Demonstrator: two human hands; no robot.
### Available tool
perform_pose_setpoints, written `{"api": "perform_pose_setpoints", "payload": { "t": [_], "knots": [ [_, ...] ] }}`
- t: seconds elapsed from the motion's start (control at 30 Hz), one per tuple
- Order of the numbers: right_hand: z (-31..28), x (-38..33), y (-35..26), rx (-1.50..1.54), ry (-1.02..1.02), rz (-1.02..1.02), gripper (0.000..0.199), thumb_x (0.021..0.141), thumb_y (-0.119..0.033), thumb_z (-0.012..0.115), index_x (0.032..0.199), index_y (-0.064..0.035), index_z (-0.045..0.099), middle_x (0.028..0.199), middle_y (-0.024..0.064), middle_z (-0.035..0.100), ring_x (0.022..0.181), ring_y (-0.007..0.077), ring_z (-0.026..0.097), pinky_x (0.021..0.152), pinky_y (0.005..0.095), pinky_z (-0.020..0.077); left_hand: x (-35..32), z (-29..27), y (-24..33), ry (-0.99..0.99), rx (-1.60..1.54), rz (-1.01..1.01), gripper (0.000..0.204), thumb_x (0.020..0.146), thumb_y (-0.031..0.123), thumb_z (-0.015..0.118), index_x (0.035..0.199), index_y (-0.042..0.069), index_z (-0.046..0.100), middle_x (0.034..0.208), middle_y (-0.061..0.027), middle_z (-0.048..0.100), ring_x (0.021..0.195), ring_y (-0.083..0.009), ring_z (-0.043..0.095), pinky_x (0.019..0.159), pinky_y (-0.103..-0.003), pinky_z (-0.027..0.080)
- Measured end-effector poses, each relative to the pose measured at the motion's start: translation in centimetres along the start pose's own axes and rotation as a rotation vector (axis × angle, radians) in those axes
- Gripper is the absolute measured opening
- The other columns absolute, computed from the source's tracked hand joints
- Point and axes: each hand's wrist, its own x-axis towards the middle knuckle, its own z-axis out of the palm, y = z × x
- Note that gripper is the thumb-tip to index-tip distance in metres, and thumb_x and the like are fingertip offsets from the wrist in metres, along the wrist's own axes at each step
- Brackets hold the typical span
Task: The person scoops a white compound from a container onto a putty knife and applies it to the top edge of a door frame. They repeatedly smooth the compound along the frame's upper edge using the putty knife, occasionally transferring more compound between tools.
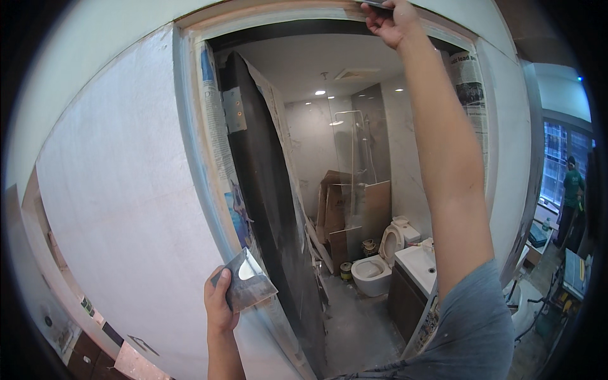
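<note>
The work in hand appears to be filling or skimming the head of the door frame (278,16), at its top right stretch. The right hand (391,20) is raised overhead, fingers closed around a thin blade (375,4), seemingly a putty knife, whose edge lies against the frame head; most of the tool is cut off by the picture edge. The left hand (220,304) is held low at waist level beside the white wall (120,190), thumb and fingers clamped on a flat metal plate (247,285), smeared grey, which serves as a hawk. Newspaper masking (218,145) covers the jambs, and the dark door leaf (266,190) stands open onto a bathroom with a toilet (373,269). Judged from this, the next move calls for a steady, even draw along the head without smearing the masked jamb.
</note>
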Motion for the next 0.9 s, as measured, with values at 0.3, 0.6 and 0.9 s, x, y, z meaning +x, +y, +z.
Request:
{"api": "perform_pose_setpoints", "payload": {
  "t": [0.3,0.6,0.9],
  "knots": [
    [3.6,0.0,3.4,-0.191,0.124,-0.034,0.019,0.091,-0.016,0.043,0.091,-0.0057,0.059,0.081,0.013,0.074,0.064,0.0168,0.066,0.055,0.031,0.0431,-0.1,0.5,0.2,0.015,-0.011,-0.008,0.033,0.102,0.033,0.061,0.104,0.0,0.061,0.097,-0.0067,0.065,0.087,-0.0138,0.063,0.079,-0.03,0.053],
    [3.0,1.7,0.9,-0.145,0.134,0.098,0.026,0.099,-0.026,0.04,0.095,-0.0097,0.06,0.07,0.0052,0.069,0.064,0.0125,0.066,0.057,0.0341,0.0357,0.0,0.1,-0.1,0.014,-0.029,-0.015,0.033,0.102,0.033,0.061,0.105,0.0,0.061,0.098,-0.0073,0.065,0.088,-0.0142,0.064,0.08,-0.03,0.053],
    [0.3,0.4,1.2,0.228,0.138,0.017,0.019,0.093,-0.024,0.045,0.084,-0.0123,0.057,0.07,0.0045,0.067,0.063,0.0159,0.066,0.064,0.0405,0.0385,-0.2,0.0,0.0,0.029,-0.026,-0.012,0.033,0.102,0.033,0.061,0.106,0.0,0.062,0.098,-0.0074,0.065,0.089,-0.0145,0.064,0.081,-0.03,0.053]
  ]
}}
